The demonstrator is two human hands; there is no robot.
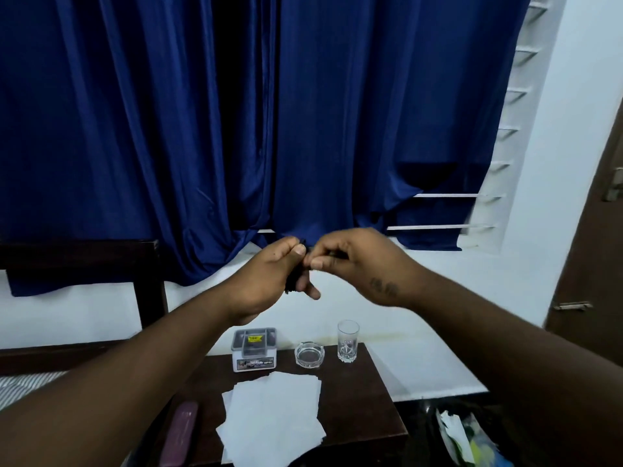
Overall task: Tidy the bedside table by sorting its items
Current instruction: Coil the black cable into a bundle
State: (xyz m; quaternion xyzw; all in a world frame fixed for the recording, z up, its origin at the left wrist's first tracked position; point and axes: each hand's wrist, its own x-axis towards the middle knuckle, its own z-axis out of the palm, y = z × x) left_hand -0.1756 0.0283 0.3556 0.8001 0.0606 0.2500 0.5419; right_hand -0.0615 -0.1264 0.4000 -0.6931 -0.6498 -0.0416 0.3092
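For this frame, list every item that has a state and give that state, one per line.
Left hand: raised above the table, fingers closed on a small dark object.
Right hand: raised, fingertips pinching the same object.
Drinking glass: upright, looks empty.
Ashtray: upright, looks empty.
Plastic box: upright, lid on.
Papers: loose, overlapping, lying flat.
Purple case: lying flat, closed.
Curtain: drawn shut.

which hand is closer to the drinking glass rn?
Right. The right hand is raised above the glass, slightly to its left in the picture; the left hand is further left, above the plastic box.
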